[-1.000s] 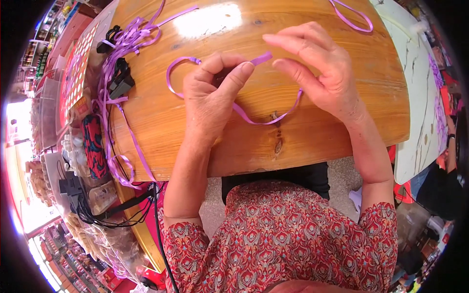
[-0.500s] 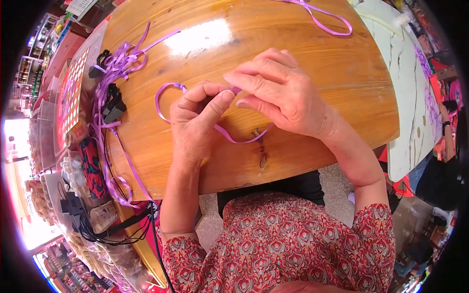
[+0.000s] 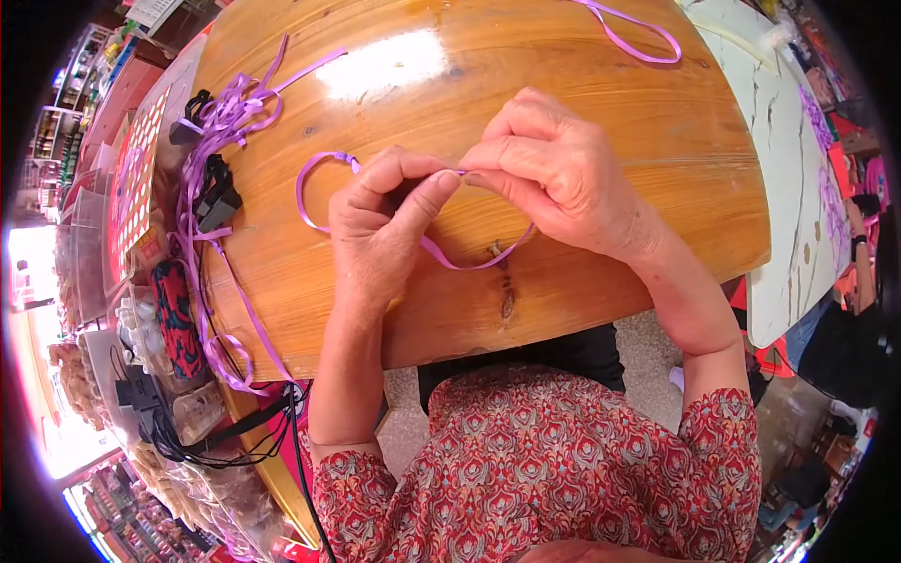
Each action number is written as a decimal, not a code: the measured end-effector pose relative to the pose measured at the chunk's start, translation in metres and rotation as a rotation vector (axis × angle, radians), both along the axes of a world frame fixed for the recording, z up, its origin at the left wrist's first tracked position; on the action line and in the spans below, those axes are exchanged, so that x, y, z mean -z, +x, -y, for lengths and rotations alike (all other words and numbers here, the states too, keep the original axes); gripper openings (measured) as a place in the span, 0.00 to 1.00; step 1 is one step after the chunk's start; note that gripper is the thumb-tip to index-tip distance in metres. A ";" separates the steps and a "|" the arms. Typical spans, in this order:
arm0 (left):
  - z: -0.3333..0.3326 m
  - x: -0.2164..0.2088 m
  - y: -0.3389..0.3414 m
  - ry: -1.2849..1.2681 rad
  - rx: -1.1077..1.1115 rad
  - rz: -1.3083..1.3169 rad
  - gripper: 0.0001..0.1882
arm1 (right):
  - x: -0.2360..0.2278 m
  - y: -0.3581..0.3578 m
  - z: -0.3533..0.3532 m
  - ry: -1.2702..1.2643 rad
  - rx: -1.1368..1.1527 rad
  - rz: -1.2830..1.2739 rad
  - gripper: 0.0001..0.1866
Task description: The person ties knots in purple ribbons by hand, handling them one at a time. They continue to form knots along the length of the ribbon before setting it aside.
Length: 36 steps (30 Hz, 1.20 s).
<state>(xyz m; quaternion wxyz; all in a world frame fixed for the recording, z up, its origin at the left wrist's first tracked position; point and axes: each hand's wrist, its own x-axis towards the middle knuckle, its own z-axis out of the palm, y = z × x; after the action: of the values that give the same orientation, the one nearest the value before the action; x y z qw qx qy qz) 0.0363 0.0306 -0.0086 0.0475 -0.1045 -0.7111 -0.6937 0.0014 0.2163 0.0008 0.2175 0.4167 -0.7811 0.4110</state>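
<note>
A narrow purple ribbon (image 3: 476, 266) is pinched between my two hands above the wooden table (image 3: 657, 178). My left hand (image 3: 380, 211) grips it between thumb and forefinger. Close against those fingertips, my right hand (image 3: 554, 174) pinches the ribbon too, its other fingers curled in. A slack loop of the ribbon hangs below and between the hands. To the left of my left hand, another curve of it ends in a small knot (image 3: 348, 160). The exact fold at my fingertips is mostly hidden.
A tangled heap of purple ribbons (image 3: 235, 113) trails down the table's left edge, beside black clips (image 3: 218, 192). Another ribbon loop (image 3: 648, 52) lies at the far right. Black cables (image 3: 188, 446) hang at the lower left. A white marbled table (image 3: 793, 216) adjoins on the right.
My right thumb and fingers have closed together on the ribbon beside my left fingertips. The right hand has shifted slightly right; the far ribbon loop has barely moved.
</note>
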 end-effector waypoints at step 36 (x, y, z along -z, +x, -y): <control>-0.010 0.015 -0.002 -0.087 -0.161 -0.268 0.09 | 0.006 0.002 0.011 -0.381 -0.188 0.518 0.12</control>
<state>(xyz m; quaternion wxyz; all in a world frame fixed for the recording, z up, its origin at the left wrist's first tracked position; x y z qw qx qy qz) 0.0339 0.0408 -0.0239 0.1928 -0.1407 -0.7338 -0.6360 0.0033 0.2056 -0.0053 0.0470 0.3205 -0.6776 0.6602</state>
